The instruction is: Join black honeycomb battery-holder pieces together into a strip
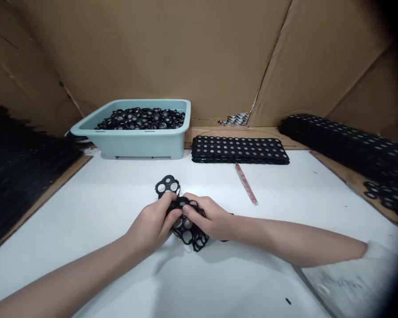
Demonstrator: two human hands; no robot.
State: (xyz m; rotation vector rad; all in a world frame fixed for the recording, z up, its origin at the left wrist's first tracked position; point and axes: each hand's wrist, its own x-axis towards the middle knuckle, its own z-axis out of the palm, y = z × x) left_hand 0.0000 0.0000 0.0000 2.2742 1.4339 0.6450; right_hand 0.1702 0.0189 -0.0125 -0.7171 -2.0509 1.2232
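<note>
Two bare hands meet in the middle of a white table (285, 190). Both hands hold one thing together: a black plastic strip with round holes (182, 216). The strip is bendy and looks like a row of joined rings.

The left hand (152, 227) grips the strip from the left side. Its thumb and fingers are pinched on the black rings. The right hand (210, 218) grips the same strip from the right side. Its fingers curl over the top of the rings. The two hands touch each other at the fingertips.

One end of the strip sticks out just past the left hand, away from the person. The other end hangs out below the hands, closer to the person, and rests on the table.

A thin red stick (246, 183) lies on the table beyond the right hand, a bit to the right. It touches nothing.

Far beyond the left hand sits a light blue tub (132, 141). It is full of small black rings (142, 118).

Far beyond the right hand lies a flat stack of black sheets with pale dots (240, 150). More black sheets (351, 141) are piled well off to the right of the right hand. A big dark pile (16, 172) sits well off to the left of the left hand; it is too blurry to tell what it is.

Brown cardboard walls (202, 53) stand behind everything.
</note>
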